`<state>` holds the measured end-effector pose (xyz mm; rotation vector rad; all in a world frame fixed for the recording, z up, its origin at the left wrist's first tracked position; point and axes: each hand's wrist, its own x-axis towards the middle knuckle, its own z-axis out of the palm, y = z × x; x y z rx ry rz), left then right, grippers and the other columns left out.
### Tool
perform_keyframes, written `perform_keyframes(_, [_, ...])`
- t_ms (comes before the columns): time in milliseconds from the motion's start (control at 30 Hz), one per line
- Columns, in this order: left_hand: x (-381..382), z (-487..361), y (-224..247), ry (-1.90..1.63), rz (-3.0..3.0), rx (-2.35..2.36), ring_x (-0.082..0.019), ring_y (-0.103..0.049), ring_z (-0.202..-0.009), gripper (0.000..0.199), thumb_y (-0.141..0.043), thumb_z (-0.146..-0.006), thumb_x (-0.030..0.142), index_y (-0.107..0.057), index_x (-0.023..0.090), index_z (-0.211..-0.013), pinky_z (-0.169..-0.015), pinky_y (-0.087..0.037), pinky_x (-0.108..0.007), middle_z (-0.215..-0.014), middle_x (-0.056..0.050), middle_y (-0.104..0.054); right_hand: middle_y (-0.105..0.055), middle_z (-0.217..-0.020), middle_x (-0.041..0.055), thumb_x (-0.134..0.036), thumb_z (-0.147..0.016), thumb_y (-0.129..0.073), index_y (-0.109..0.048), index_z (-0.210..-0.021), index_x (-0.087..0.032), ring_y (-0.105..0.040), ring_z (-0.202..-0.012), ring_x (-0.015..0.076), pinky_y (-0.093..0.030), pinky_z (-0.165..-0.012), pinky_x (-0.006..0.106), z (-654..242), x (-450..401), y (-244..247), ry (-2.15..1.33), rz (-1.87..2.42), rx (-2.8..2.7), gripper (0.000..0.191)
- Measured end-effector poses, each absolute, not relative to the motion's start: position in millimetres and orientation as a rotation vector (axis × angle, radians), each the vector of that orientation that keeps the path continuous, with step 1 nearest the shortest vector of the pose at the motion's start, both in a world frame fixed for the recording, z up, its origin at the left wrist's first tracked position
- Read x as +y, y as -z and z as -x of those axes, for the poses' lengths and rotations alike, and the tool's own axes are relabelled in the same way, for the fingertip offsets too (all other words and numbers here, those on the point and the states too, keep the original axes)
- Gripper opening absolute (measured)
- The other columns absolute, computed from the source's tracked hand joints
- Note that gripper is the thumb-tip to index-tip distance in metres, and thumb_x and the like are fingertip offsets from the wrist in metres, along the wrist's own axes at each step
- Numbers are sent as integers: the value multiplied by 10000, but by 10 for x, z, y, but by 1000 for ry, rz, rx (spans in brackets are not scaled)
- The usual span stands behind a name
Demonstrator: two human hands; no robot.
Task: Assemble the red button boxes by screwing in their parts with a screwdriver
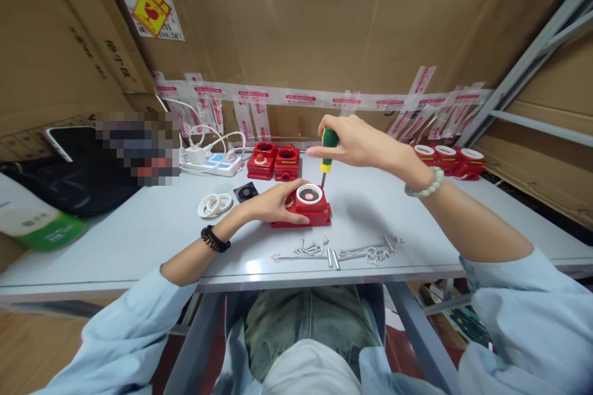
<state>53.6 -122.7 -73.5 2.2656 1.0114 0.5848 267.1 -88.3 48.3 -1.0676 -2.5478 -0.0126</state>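
While left hand [280, 200], fingers half-spread, holds red housing [317, 218], likely to steady it, right hand [354, 142], fingers curled, grips near-upright screwdriver [329, 138].

Your left arm [185, 262] reaches forward and inward, the left hand [273, 202] low, thumb [296, 219] and fingers [293, 187] parted in a clasp. Your right arm [482, 228] slants in from the other side, the right hand [356, 141] raised higher, fingers curled in a grip, thumb stretched out leftward.
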Motion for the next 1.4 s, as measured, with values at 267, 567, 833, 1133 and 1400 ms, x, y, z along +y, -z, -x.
perform_keyframes(267, [-1223, -547, 742, -586, -2265, 1008, -278, -629, -1081, 702, -770, -718, 472, -484, 216, -1306, -904, -479, -368, -1256, -92, -637, -629, -903, 25, -165, -745, -642, -551, -979, -200, -543, -771, 169, -392, -660, 296, -2672, -852, -440, -117, 959, -2557, 254])
perform_keyframes(567, [-1230, -557, 732, -574, -2239, 1013, -276, -625, -1082, 697, -769, -712, 487, -490, 217, -1291, -913, -481, -373, -1242, -89, -640, -629, -981, 56, -143, -779, -630, -415, -1117, -228, -538, -744, 168, -438, -656, 314, -2698, -793, -356, -223, 996, -2448, 409])
perform_keyframes(833, [-1224, -551, 741, -587, -2241, 1011, -278, -631, -1082, 675, -766, -711, 484, -504, 224, -1276, -911, -483, -370, -1246, -83, -646, -565, -751, 59, -459, -946, -492, -463, -1021, -179, -549, -694, 243, -424, -669, 392, -2683, -841, -381, 227, 1333, -2364, 291])
perform_keyframes(1133, [-1229, -551, 740, -581, -2257, 1030, -276, -626, -1079, 694, -769, -715, 493, -489, 223, -1290, -912, -482, -369, -1243, -84, -640, -608, -909, 51, -278, -815, -654, -458, -1057, -224, -561, -816, 221, -443, -692, 348, -2767, -832, -461, -102, 1127, -2540, 315])
perform_keyframes(1400, [-1227, -554, 749, -595, -2252, 1011, -274, -637, -1066, 689, -775, -714, 470, -493, 212, -1287, -893, -491, -368, -1234, -82, -649, -605, -929, 37, -125, -769, -616, -442, -1050, -226, -562, -815, 204, -433, -694, 333, -2731, -852, -457, -182, 1113, -2492, 345])
